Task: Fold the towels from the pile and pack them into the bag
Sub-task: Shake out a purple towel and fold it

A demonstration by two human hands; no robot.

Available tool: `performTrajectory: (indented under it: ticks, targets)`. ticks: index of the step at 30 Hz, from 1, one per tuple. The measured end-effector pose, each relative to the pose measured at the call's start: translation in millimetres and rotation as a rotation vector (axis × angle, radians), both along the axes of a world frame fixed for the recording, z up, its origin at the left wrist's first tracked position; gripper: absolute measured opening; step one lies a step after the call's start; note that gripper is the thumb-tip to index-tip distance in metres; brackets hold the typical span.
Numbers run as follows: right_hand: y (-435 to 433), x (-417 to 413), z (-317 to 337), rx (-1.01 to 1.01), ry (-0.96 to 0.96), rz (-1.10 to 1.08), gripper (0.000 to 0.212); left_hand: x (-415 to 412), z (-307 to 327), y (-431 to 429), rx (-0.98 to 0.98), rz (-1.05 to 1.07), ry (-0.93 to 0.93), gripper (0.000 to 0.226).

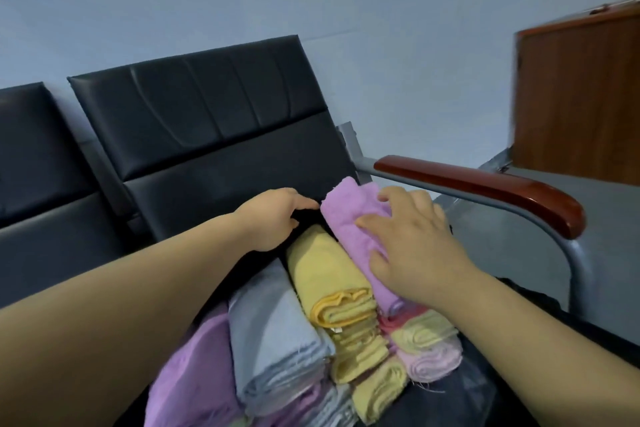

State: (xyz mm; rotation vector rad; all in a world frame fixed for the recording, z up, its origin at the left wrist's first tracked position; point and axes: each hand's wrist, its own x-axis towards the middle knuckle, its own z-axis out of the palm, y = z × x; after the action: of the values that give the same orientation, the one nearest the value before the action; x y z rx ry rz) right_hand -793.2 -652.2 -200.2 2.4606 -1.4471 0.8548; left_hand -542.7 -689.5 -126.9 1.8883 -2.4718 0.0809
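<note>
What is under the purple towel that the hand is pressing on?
Under the purple towel, at its near end, sit folded towels: a pink towel, then a pale yellow towel. The right hand covers its middle, and everything beneath the far end is hidden.

no readable text, no labels, no signs

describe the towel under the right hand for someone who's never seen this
Near the black chair with a wooden armrest is a bag full of folded towels. Top right, beside the yellow towel, lies a purple towel; unlike the other purple towel lower left, it is under the right hand.
</note>
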Motion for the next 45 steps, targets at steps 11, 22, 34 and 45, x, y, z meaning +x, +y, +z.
performTrajectory:
  ticks: [11, 22, 34, 45]
  targets:
    - [-34.5, 30.9, -11.2, 0.677, 0.106, -0.025, 0.072, -6.5, 12.1, -5.6, -0.213, 0.089, 0.207, 0.058]
    - [1.6, 36.0, -25.9, -0.062, 0.026, -0.186, 0.043, -16.5, -4.6, -2.7, -0.238, 0.063, 0.218, 0.059]
    - [-3.0, 18.0, -18.7, 0.310, 0.061, -0.006, 0.067, -6.8, -14.9, 52.9, -0.209, 0.071, 0.193, 0.056]
    - [153.5, 38.7, -59.6, 0.519, -0.123, 0.566, 0.015, 45.7, -95.1, 294.5, -0.302, 0.048, 0.288, 0.024]
